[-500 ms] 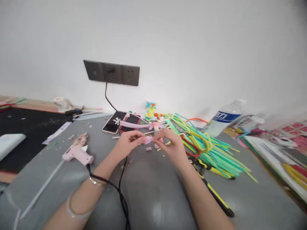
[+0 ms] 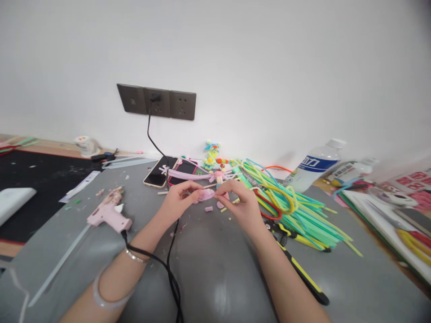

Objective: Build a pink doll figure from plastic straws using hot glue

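Observation:
A small pink-lilac piece (image 2: 206,194), too small to name further, is pinched between my two hands over the middle of the grey table. My left hand (image 2: 183,197) grips its left side with thumb and fingers. At its right end, the thumb and fingertips of my right hand (image 2: 237,197) are pressed together. A short lilac bit (image 2: 209,209) lies on the table just below. Behind my hands are a long lilac pipe cleaner (image 2: 188,175) and a small pink figure (image 2: 218,176). Part of the held piece is covered by my fingers.
On the left lies a pink glue gun (image 2: 109,213), its black cord (image 2: 171,278) crossing my left forearm. Two phones (image 2: 160,172) rest near the wall. To the right are a heap of green and yellow pipe cleaners (image 2: 303,220), pliers (image 2: 303,273) and a bottle (image 2: 313,166).
My hands stay in nearly the same place. More of the pink-lilac piece shows beside my left fingers, which have shifted slightly on it.

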A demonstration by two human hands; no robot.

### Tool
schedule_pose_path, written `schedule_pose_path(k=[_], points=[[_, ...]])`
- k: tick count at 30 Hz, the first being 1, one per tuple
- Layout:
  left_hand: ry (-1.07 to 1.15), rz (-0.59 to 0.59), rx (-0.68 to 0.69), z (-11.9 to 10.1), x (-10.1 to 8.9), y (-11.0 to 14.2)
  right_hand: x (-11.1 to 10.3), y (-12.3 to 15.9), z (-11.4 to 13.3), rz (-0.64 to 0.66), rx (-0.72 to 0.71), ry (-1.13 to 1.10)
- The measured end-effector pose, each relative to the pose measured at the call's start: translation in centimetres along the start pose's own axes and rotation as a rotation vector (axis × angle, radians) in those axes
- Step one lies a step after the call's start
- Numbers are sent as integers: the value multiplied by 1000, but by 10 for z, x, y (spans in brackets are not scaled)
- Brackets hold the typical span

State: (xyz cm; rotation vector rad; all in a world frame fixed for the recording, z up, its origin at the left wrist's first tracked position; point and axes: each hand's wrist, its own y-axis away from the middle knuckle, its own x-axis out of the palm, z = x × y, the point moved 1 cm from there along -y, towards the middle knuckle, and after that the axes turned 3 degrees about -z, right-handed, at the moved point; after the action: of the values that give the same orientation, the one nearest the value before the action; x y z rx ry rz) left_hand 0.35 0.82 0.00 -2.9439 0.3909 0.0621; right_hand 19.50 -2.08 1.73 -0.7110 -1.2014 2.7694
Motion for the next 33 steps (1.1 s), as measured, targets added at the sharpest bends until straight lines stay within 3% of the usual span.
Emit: schedule_pose_path(k=[15,24,30,33], points=[[-191,-23,163,4,-1,1,2,3,-1,36,38,17],[-149,-20,149,8,-1,0,2,3,-2,12,72,-13],[-147,-146,196,9,-4,0,3,3,-2,-3,165,-65],[-184,-152,229,6,-4,0,6,5,-4,18,190,-76]])
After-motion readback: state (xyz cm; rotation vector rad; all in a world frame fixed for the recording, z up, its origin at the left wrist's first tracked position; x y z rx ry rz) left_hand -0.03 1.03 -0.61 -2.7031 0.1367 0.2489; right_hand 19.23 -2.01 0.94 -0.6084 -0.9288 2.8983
